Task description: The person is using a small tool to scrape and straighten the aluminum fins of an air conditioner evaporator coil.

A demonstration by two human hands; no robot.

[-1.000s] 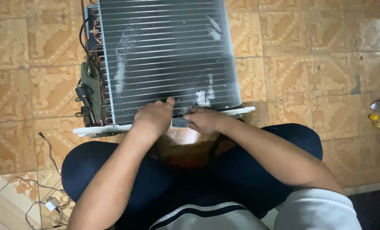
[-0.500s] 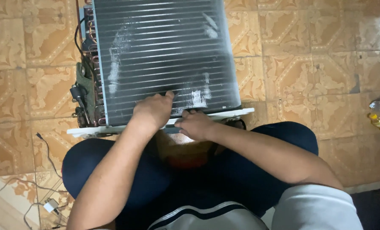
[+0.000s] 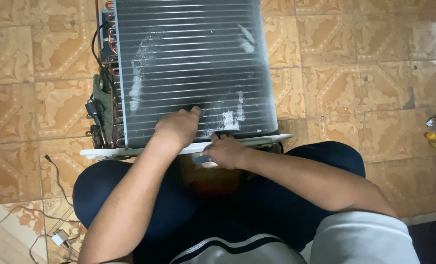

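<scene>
Left hand [image 3: 177, 128] now higher on finned coil [image 3: 193, 68], fingers spread.

Grey finned coil [image 3: 193, 68] (white scuffs); tan patterned floor tiles [image 3: 354, 73]; navy trousers [image 3: 130, 195].

A person seen from above, both forearms bare to the elbow. The left hand [image 3: 178, 128] and right hand [image 3: 226, 151] wear no gloves, rings or watch. Back from the fingers, past the right elbow, sits a light grey short sleeve [image 3: 362, 239]. Dark navy trousers [image 3: 179, 205] cover both legs. A dark shirt hem with a pale curved stripe [image 3: 227, 244] shows lowest.
</scene>
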